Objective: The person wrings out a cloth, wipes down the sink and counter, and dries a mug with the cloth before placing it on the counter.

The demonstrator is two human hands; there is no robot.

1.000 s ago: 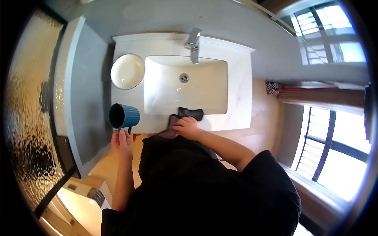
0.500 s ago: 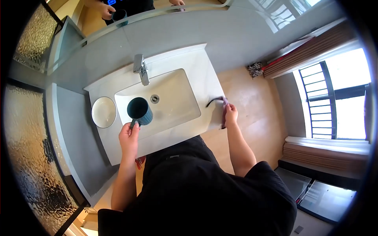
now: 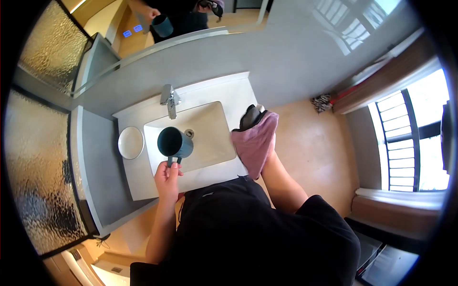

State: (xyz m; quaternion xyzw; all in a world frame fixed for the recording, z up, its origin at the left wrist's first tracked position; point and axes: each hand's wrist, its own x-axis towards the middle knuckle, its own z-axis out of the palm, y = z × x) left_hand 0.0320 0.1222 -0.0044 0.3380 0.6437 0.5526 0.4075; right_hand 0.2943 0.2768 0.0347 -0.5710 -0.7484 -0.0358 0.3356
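Note:
My left hand (image 3: 167, 180) is closed round the handle of a dark teal mug (image 3: 182, 148), which it holds over the near left part of the sink (image 3: 210, 128). The mug's mouth faces up toward me, and it looks dark inside. My right hand (image 3: 272, 147) is raised at the counter's right end, mostly hidden behind a mauve cloth (image 3: 257, 143) that it grips. The cloth hangs spread out, and a dark grey and black part (image 3: 251, 117) with a dark edge shows at its top.
A white bowl (image 3: 130, 143) stands on the counter left of the sink. A chrome faucet (image 3: 170, 101) rises behind the basin, with the drain (image 3: 189, 134) below it. A mirror (image 3: 191, 19) hangs above. Wooden floor (image 3: 310, 152) and a curtained window (image 3: 398, 138) lie to the right.
My right hand has lifted the cloth from the counter's right edge and moved it leftward, and the cloth is now spread out. My left hand still holds the mug over the sink.

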